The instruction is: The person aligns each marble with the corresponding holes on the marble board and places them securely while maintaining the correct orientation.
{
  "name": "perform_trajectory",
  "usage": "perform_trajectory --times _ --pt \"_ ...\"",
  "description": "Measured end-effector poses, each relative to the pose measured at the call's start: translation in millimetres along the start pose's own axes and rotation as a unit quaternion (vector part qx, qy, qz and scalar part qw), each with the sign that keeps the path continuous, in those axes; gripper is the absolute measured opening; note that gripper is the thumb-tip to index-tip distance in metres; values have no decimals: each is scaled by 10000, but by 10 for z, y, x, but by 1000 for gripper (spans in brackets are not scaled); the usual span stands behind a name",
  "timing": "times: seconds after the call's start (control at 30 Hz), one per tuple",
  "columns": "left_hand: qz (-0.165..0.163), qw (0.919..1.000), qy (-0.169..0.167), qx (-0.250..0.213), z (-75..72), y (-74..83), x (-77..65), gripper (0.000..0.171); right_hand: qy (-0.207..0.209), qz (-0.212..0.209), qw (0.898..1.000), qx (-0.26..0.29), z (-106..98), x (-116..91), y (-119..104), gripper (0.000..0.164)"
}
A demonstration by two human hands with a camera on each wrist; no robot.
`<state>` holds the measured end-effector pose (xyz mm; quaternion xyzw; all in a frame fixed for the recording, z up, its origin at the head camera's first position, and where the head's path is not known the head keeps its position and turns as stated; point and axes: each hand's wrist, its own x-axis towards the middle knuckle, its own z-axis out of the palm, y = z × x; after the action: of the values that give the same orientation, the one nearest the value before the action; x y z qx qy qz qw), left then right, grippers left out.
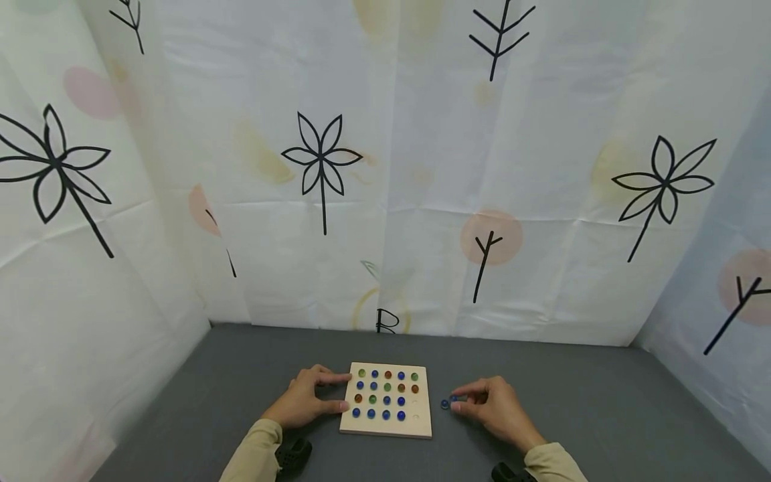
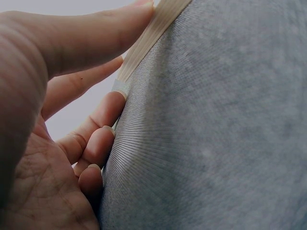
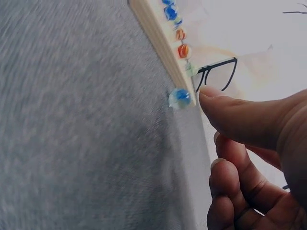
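Note:
A pale wooden board [image 1: 386, 434] lies on the grey cloth, with rows of blue, green and reddish-brown marbles in its hollows. Two hollows at its right side, near the front, are bare. My left hand [image 1: 304, 399] touches the board's left edge with straight thumb and index finger, set apart; in the left wrist view the other fingers curl against the cloth. To the right of the board, my right hand [image 1: 496, 410] pinches a blue marble [image 1: 454, 398] between thumb and index fingertips. Another blue marble [image 3: 180, 98] rests on the cloth just left of those fingertips.
Grey cloth [image 1: 241, 375] covers the tabletop around the board. White patterned fabric [image 1: 421, 268] with plant drawings hangs behind the table and along both sides. A dark strap device [image 1: 294, 456] sits at the left wrist.

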<state>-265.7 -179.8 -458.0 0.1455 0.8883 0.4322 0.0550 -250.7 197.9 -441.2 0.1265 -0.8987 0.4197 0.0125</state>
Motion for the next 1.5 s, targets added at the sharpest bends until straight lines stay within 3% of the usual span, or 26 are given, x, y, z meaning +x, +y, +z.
perform_trajectory --times 0.6,0.93,1.5 --pt "-77 10000 -33 -28 -5 -35 -13 54 35 -323 9992 244 60 -28 -202 19" --pt "-103 9999 -33 -19 2 -8 -11 55 -222 -623 9977 138 188 7 -232 17" --pt "-55 10000 6 54 1 -16 9 54 -262 -825 9962 -68 355 140 -292 13"
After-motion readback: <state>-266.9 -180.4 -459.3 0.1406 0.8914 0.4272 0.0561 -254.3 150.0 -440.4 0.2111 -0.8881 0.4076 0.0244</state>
